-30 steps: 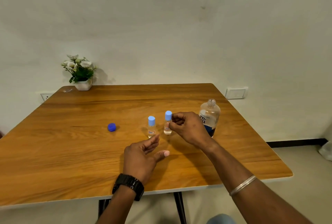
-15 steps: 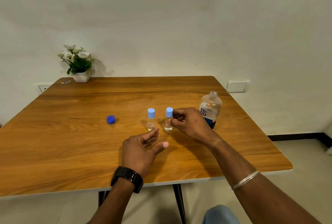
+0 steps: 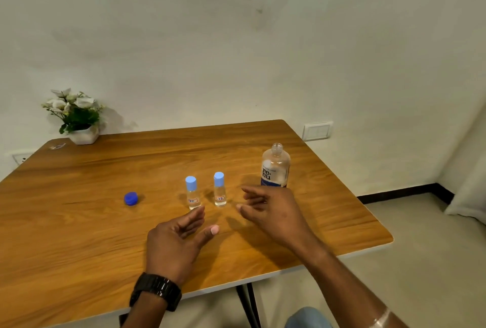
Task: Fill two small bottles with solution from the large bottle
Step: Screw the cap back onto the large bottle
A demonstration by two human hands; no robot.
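On the wooden table (image 3: pixel 79 235) 2 small bottles stood upright side by side, each with a light blue cap on: the left small bottle (image 3: pixel 192 193) and the right small bottle (image 3: pixel 219 190). The large bottle (image 3: pixel 275 166), uncapped, stood to their right and a little farther. Its dark blue cap (image 3: pixel 131 198) lay well to the left. The left hand (image 3: pixel 175 242) hovered near the bottles, fingers loosely spread, holding nothing. The right hand (image 3: pixel 273 209) hung just right of them, fingers relaxed, empty. A flower pot (image 3: pixel 83 135) sat at the far left corner.
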